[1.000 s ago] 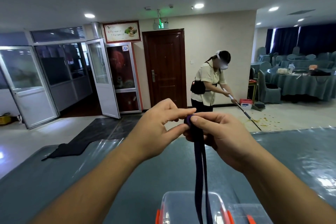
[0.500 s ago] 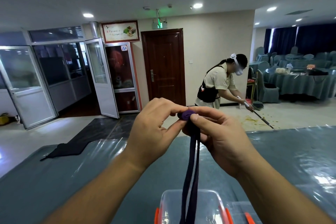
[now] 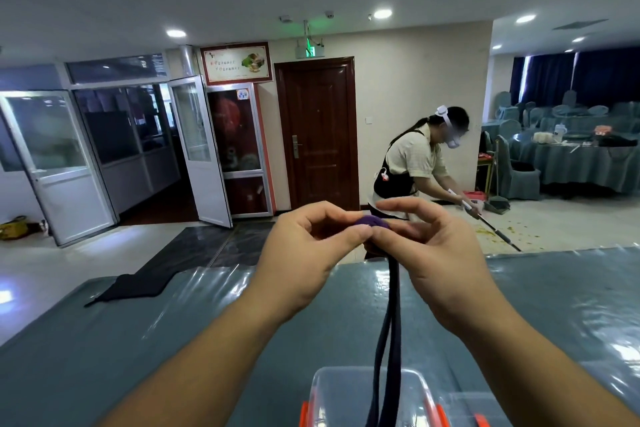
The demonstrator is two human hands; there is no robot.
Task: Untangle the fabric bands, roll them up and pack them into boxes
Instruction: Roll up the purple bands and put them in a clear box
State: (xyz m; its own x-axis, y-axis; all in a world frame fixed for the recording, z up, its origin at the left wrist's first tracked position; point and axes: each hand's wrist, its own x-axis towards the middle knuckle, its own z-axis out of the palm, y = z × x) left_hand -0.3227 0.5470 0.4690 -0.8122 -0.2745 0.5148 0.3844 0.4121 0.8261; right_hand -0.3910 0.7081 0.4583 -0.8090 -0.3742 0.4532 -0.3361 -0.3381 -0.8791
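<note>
Since the earlier frame your right index finger has lifted off the roll. Above the surface (image 3: 138, 340) and clear box (image 3: 346, 392), both hands pinch the purple fabric band (image 3: 389, 322): left hand (image 3: 304, 253), right hand (image 3: 440, 253), roll between them, tail hanging.

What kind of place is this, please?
Probably a restaurant or hotel banquet hall. Round tables with cloths and covered chairs stand at the right, a food poster hangs on the wall, and a green exit sign is above the brown door.
</note>
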